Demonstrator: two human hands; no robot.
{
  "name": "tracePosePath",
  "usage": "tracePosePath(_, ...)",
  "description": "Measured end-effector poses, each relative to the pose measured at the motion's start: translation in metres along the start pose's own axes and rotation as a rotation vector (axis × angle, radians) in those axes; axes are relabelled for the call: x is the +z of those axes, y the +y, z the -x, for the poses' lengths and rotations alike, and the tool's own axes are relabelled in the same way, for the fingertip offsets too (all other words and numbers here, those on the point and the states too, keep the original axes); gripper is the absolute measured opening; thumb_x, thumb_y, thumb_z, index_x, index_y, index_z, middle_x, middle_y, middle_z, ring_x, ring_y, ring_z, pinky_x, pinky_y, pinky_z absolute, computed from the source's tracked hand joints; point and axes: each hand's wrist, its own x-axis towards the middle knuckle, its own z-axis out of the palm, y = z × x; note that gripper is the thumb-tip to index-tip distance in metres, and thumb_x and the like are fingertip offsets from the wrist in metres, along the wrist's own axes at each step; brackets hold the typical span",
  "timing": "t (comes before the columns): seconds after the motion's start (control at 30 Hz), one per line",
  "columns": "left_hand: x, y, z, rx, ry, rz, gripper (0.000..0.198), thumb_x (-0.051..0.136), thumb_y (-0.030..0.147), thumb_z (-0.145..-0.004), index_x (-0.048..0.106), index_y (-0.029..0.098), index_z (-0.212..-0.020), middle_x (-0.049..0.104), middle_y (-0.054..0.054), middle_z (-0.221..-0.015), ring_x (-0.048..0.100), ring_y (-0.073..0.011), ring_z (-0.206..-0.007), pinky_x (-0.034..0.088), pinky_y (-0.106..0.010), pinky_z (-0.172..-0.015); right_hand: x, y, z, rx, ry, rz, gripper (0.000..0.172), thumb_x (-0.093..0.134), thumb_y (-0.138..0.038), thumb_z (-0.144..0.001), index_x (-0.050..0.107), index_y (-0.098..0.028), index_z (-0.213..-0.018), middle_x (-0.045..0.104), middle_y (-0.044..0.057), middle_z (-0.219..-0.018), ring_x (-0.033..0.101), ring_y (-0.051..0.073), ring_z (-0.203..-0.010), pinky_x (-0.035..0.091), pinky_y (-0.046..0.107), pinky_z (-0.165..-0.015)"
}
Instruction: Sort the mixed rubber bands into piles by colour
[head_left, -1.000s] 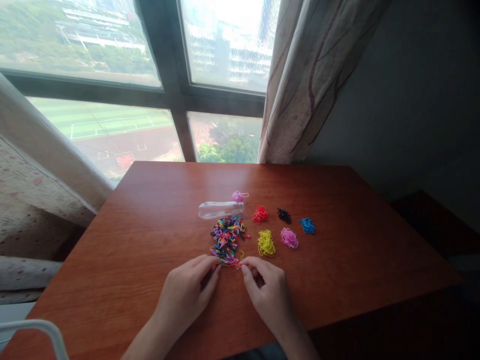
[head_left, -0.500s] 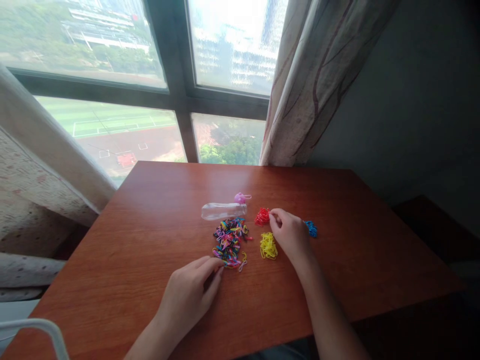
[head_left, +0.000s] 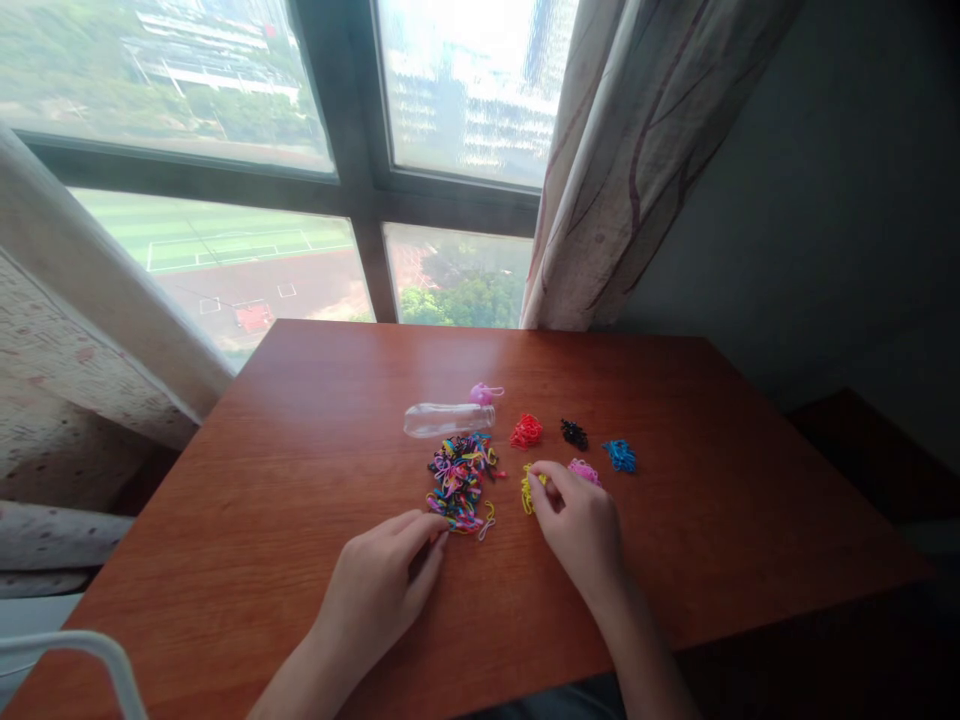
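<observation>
A loose heap of mixed-colour rubber bands (head_left: 457,475) lies mid-table, with a few stray bands at its near right edge. At the heap's near edge, the thumb and fingers of my left hand (head_left: 386,570) are closed on some bands. My right hand (head_left: 581,520) is over the yellow rubber bands (head_left: 528,492), its fingertips pinched at the top of that pile; what is in the pinch is too small to make out. Behind its knuckles, pink rubber bands (head_left: 585,471) are partly hidden. Separate piles hold red bands (head_left: 526,430), black bands (head_left: 574,433) and blue bands (head_left: 621,455).
Beyond the heap a clear plastic bottle (head_left: 446,420) lies on its side, beside a pink piece with a loop (head_left: 482,393). The brown wooden table (head_left: 300,450) reaches to the window. A white curved bar (head_left: 97,645) stands at the lower left.
My right hand has moved from the red pile toward me to the yellow pile. The black and pink piles have come into view. My left hand has stayed at the heap.
</observation>
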Motion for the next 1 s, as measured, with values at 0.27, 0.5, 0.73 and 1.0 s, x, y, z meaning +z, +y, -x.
tracePosePath(0.27, 0.001, -0.002, 0.001, 0.022, 0.007, -0.001, 0.016, 0.049, 0.025, -0.095, 0.064, 0.025, -0.095, 0.072, 0.0, -0.088, 0.069, -0.0162, -0.078, 0.049, -0.024, -0.066, 0.014, -0.029, 0.04, 0.0, -0.101, -0.124, 0.019, 0.049, -0.019, -0.094, 0.067, -0.022, -0.089, 0.068, 0.0, -0.074, 0.063, 0.015, -0.065, 0.038, 0.023, -0.064)
tracePosePath(0.5, 0.0, -0.001, 0.001, 0.035, 0.005, -0.002, 0.016, 0.049, 0.025, -0.095, 0.064, 0.026, -0.097, 0.072, 0.0, -0.087, 0.069, -0.0156, -0.076, 0.049, -0.023, -0.066, 0.021, -0.033, 0.047, 0.022, -0.101, -0.095, 0.018, 0.05, -0.016, -0.093, 0.066, -0.022, -0.092, 0.069, 0.0, -0.075, 0.063, 0.015, -0.067, 0.037, 0.024, -0.064)
tracePosePath(0.73, 0.001, -0.002, 0.0, 0.04, 0.008, -0.019, 0.017, 0.049, 0.025, -0.095, 0.065, 0.025, -0.098, 0.073, 0.0, -0.087, 0.07, -0.0156, -0.076, 0.05, -0.023, -0.065, 0.021, -0.034, 0.048, 0.029, -0.095, -0.078, 0.017, 0.051, -0.016, -0.092, 0.067, -0.022, -0.093, 0.07, 0.001, -0.078, 0.064, 0.016, -0.069, 0.038, 0.024, -0.065)
tracePosePath(1.0, 0.0, 0.0, 0.0, 0.045, -0.002, -0.044, 0.018, 0.048, 0.025, -0.095, 0.066, 0.025, -0.097, 0.073, 0.0, -0.087, 0.07, -0.0157, -0.075, 0.05, -0.023, -0.065, 0.02, -0.036, 0.044, 0.037, -0.116, -0.066, 0.016, 0.053, -0.016, -0.091, 0.067, -0.022, -0.095, 0.068, -0.001, -0.074, 0.063, 0.015, -0.066, 0.036, 0.025, -0.063)
